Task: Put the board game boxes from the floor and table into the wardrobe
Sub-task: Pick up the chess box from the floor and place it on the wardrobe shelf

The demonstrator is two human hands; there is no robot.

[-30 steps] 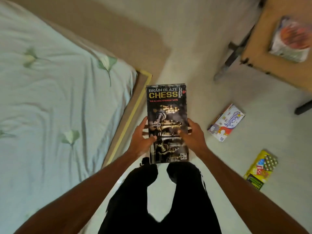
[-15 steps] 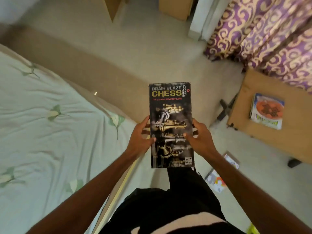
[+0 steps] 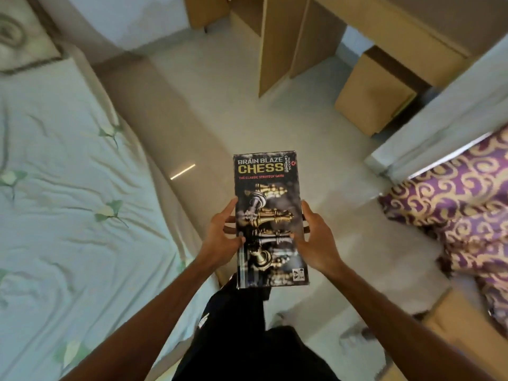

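A black chess box [image 3: 268, 185] with gold lettering is held flat in front of me at waist height. My left hand [image 3: 221, 236] grips its left edge and my right hand [image 3: 316, 240] grips its right edge, thumbs on the cover. Ahead, at the top of the view, stands a wooden wardrobe [image 3: 277, 42] with a door panel standing open. The other game boxes are out of view.
A bed with a pale green sheet [image 3: 68, 202] fills the left side. A purple and gold curtain [image 3: 456, 204] hangs on the right below a white ledge. A wooden table corner [image 3: 464, 339] shows at the lower right. Pale floor [image 3: 220, 100] runs ahead.
The view has lifted and turned from the floor toward the wardrobe. The floor boxes and most of the table have left the frame. Both hands keep their grip on the chess box.
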